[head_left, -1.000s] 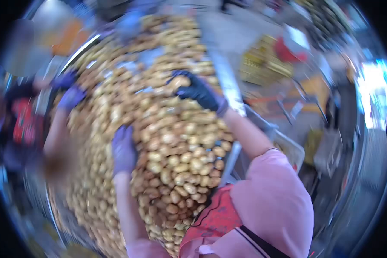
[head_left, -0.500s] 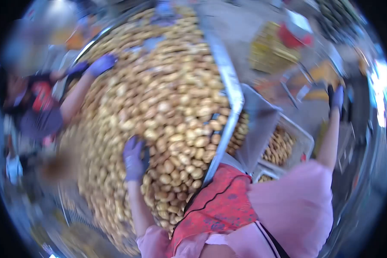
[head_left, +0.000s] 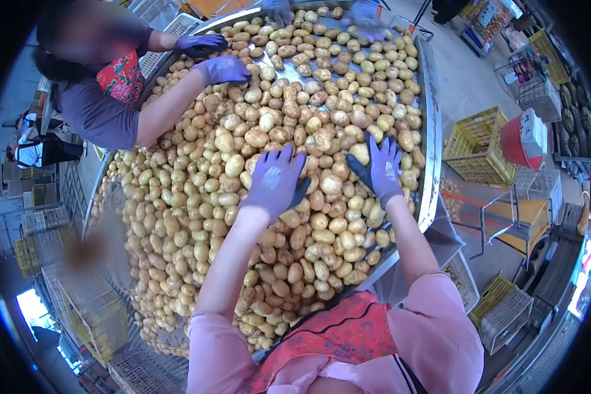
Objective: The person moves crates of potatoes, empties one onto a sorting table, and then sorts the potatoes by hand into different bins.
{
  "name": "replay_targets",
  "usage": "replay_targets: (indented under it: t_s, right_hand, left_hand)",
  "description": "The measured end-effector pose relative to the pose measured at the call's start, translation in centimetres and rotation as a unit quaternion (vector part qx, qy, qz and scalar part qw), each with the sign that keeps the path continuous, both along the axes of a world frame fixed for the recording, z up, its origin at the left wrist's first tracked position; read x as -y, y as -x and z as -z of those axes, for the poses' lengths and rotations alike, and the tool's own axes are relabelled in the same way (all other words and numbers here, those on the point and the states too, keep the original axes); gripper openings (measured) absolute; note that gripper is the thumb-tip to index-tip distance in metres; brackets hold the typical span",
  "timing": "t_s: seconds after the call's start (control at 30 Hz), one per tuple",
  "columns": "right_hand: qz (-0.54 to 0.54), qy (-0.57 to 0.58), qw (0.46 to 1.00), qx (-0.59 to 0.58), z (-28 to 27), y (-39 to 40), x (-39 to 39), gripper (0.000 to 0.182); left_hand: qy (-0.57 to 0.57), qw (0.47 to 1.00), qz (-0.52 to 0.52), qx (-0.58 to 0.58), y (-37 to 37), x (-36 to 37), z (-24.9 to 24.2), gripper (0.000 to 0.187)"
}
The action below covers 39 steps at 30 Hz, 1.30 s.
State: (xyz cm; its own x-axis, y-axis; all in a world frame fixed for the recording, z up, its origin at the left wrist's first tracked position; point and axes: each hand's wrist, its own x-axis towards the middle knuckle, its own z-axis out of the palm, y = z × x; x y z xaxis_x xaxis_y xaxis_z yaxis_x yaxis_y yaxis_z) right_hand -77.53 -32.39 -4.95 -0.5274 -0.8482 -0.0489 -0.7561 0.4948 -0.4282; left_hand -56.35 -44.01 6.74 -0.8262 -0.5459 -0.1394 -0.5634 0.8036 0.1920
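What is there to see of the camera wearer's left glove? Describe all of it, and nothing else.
The left glove is purple across the back, with a small pale print there, too small to read. Its thumb side shows dark, perhaps a coating; the rest looks like knit fabric. It is worn palm down, fingers spread and pointing away from the wearer, thumb out to the right. It lies over the heaped potatoes, apparently touching them. It ends at the bare wrist. The palm is hidden.
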Motion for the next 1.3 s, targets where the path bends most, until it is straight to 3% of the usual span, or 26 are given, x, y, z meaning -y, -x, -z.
replay_targets:
  t_s: [0.1,0.17,0.2,0.23,0.3,0.37,0.43,0.5,0.53,0.57,0.6,0.63,0.67,0.7,0.73,0.83,0.87,0.9,0.97,1.0,1.1,1.23,1.3]
  right_hand:
    - [0.014,-0.034,0.999,0.006,0.3,3.3,5.7,0.085]
    - [0.044,-0.063,0.995,-0.059,4.2,5.5,9.7,0.085]
    - [0.053,-0.094,0.991,-0.073,3.3,6.4,11.3,0.069]
    - [0.039,-0.143,0.980,-0.134,5.9,9.1,12.8,0.055]
    - [0.054,-0.142,0.967,-0.206,7.8,12.7,14.9,0.052]
    - [0.052,-0.183,0.967,-0.168,5.5,15.4,16.6,0.053]
    - [0.004,-0.271,0.961,-0.058,2.6,16.9,19.7,0.048]
    - [-0.091,-0.080,0.971,-0.206,-5.0,7.8,18.5,0.028]
    - [-0.196,0.034,0.953,-0.227,-4.6,5.4,18.3,0.025]
    - [-0.306,0.192,0.925,-0.116,-3.2,3.2,17.7,0.023]
    - [-0.381,0.208,0.900,-0.040,-3.5,0.4,16.7,0.030]
    - [-0.413,0.156,0.890,-0.111,-1.3,-1.0,15.6,0.038]
    - [-0.391,0.093,0.912,-0.083,0.5,-0.4,16.2,0.040]
    - [-0.368,0.028,0.928,-0.055,1.7,1.0,16.9,0.042]
    - [-0.349,0.052,0.926,-0.137,2.0,2.1,17.6,0.039]
    - [-0.281,-0.119,0.937,-0.169,-2.6,3.6,22.2,0.027]
    - [-0.281,-0.116,0.937,-0.171,-3.0,3.1,23.8,0.027]
    - [-0.325,-0.017,0.934,-0.147,-3.2,2.1,25.2,0.026]
    - [-0.407,0.152,0.897,-0.084,-3.4,-1.1,27.5,0.025]
    - [-0.416,0.033,0.900,-0.125,-2.2,-2.6,29.7,0.026]
    - [-0.348,-0.172,0.913,-0.123,-1.5,-5.6,32.7,0.030]
    - [-0.374,-0.171,0.897,-0.165,-1.2,-6.8,33.4,0.030]
    - [-0.354,-0.144,0.910,-0.162,-1.3,-5.6,32.3,0.026]
  left_hand:
    - [0.092,0.995,0.029,0.038,4.9,5.2,2.8,0.049]
    - [0.128,0.990,0.014,0.062,6.8,8.6,6.3,0.049]
    - [0.107,0.992,-0.014,0.069,7.1,9.5,6.7,0.044]
    - [0.106,0.992,-0.019,0.066,6.9,10.2,6.8,0.044]
    - [0.044,0.993,-0.072,0.079,5.9,11.0,7.1,0.036]
    - [0.065,0.994,-0.066,0.064,4.5,11.0,7.8,0.029]
    - [0.106,0.991,-0.045,0.072,3.1,9.9,5.7,0.026]
    - [0.087,0.992,-0.068,0.068,1.0,9.0,4.4,0.025]
    - [0.078,0.991,-0.083,0.064,-0.6,8.5,4.0,0.025]
    - [0.069,0.991,-0.100,0.060,-2.2,7.7,3.7,0.026]
    - [0.080,0.989,-0.114,0.053,-3.9,7.1,3.3,0.028]
    - [0.093,0.987,-0.126,0.045,-5.5,6.5,2.9,0.029]
    - [0.042,0.984,-0.159,0.071,-6.5,5.6,0.7,0.032]
    - [0.051,0.985,-0.164,0.010,-8.5,5.2,0.5,0.033]
    - [0.018,0.983,-0.182,-0.013,-10.5,4.9,0.0,0.033]
    - [0.009,0.980,-0.196,-0.036,-13.5,3.2,-1.0,0.034]
    - [0.035,0.981,-0.186,-0.037,-13.5,3.2,-1.4,0.035]
    - [0.036,0.981,-0.187,-0.038,-13.1,3.4,-1.8,0.035]
    - [-0.002,0.978,-0.181,0.098,-10.9,4.3,-3.4,0.036]
    - [0.007,0.982,-0.153,0.111,-10.2,5.0,-3.4,0.037]
    - [0.020,0.989,-0.140,0.031,-6.4,7.1,-2.5,0.030]
    - [0.078,0.990,-0.120,-0.007,-1.4,12.6,3.4,0.024]
    - [0.035,0.991,-0.131,0.009,0.6,14.4,7.3,0.023]
